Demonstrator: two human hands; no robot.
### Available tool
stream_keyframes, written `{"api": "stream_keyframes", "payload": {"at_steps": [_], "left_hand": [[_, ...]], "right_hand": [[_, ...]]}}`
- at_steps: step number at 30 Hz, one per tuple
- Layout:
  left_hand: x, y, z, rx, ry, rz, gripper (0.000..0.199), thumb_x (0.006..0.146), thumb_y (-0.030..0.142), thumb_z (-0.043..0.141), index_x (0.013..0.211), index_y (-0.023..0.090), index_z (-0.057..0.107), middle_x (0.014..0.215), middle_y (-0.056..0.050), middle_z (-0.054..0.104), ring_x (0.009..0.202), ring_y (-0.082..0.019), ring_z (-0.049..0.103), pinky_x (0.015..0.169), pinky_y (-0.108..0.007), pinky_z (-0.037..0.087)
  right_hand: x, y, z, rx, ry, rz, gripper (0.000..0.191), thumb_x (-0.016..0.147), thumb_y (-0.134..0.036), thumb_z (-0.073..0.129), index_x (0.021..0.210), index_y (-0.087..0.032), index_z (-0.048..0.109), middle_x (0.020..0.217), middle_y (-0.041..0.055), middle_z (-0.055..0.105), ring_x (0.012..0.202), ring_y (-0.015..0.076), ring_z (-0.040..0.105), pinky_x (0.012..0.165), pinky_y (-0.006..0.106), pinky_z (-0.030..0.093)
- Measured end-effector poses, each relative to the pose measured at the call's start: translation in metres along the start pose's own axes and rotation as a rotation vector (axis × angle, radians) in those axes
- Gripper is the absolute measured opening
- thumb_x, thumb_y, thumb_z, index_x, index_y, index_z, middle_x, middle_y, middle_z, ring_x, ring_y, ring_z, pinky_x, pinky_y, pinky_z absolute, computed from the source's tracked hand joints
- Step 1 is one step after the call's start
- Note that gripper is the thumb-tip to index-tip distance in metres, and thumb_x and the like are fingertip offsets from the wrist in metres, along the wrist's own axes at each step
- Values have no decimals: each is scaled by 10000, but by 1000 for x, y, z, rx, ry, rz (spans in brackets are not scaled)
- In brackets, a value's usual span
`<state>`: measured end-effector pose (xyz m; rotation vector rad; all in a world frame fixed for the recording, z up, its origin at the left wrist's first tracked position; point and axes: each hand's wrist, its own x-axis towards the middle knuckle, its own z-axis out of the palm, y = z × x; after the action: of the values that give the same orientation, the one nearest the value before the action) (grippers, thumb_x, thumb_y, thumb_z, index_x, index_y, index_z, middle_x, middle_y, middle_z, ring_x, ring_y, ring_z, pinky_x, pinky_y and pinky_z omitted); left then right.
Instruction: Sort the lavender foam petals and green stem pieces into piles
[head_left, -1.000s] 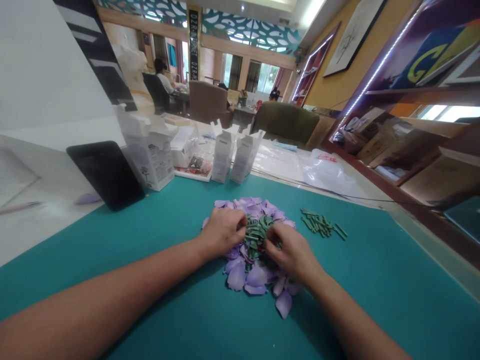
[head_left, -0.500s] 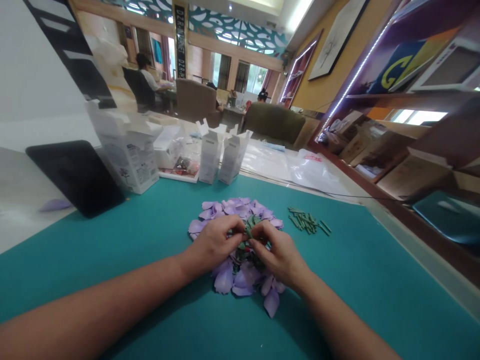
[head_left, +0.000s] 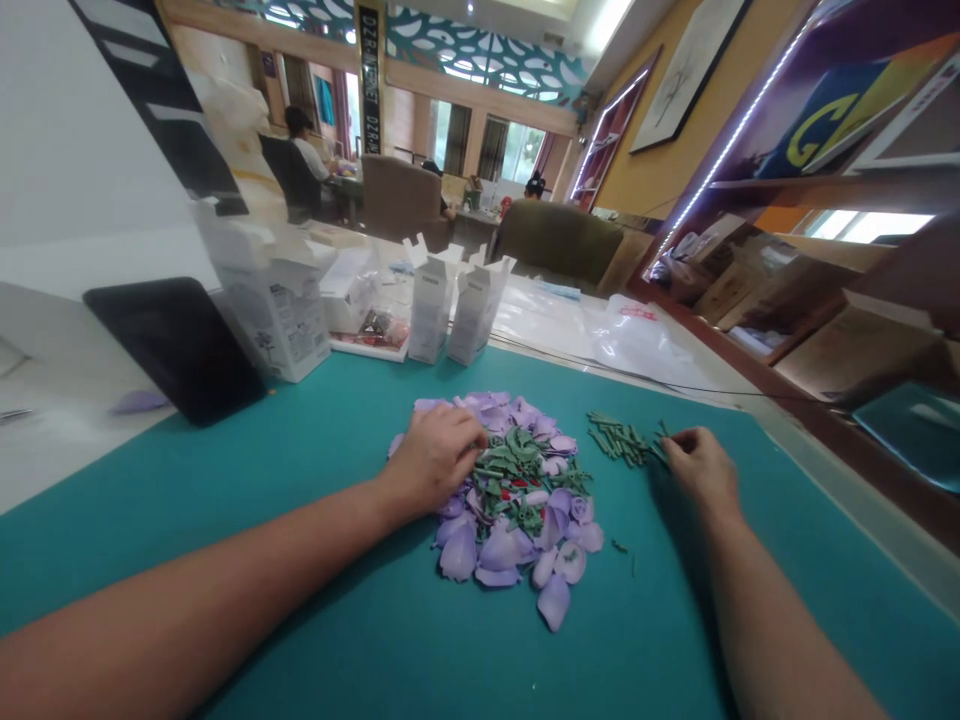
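Observation:
Purple petals (head_left: 499, 548) lie in a rough ring on a teal mat (head_left: 315, 620), with green leaf pieces (head_left: 517, 455) and a few red bits in the middle. Over the left side of this pile is my left hand (head_left: 435, 455), its fingers pinched together; what they hold, if anything, is hidden. To the right of the pile lies a bunch of short green sticks (head_left: 619, 440). My right hand (head_left: 701, 465) is at the right end of that bunch, thumb and forefinger closed on a green stick (head_left: 663, 430).
A black tablet (head_left: 176, 350) leans at the left beside a white carton (head_left: 281, 320). Two open white boxes (head_left: 431, 310) stand at the mat's back edge. Clear plastic sheets (head_left: 637, 335) lie behind. People sit in the background.
My right hand has left the middle of the pile and moved right to the green sticks, uncovering the leaves. My left hand stays over the pile. The view has shifted slightly.

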<state>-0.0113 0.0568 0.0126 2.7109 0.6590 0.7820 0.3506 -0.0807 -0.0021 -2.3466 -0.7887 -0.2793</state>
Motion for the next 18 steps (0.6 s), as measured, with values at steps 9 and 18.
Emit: {"api": "stream_keyframes", "payload": {"at_steps": [9, 18], "left_hand": [[-3, 2, -1, 298, -144, 22, 137, 901, 216, 514, 895, 202, 650, 979, -61, 633, 960, -254, 511, 764, -400, 317], [-5, 3, 0, 408, -162, 29, 106, 875, 240, 545, 863, 186, 636, 988, -78, 632, 956, -263, 508, 724, -395, 297]], "right_hand": [[11, 32, 17, -206, -80, -27, 244, 786, -369, 519, 898, -189, 639, 900, 122, 669, 780, 258, 582, 656, 342, 409], [12, 40, 31, -314, -144, -94, 451, 860, -357, 470, 1191, -104, 643, 1105, 204, 666, 1041, 336, 606, 851, 417, 457]]}}
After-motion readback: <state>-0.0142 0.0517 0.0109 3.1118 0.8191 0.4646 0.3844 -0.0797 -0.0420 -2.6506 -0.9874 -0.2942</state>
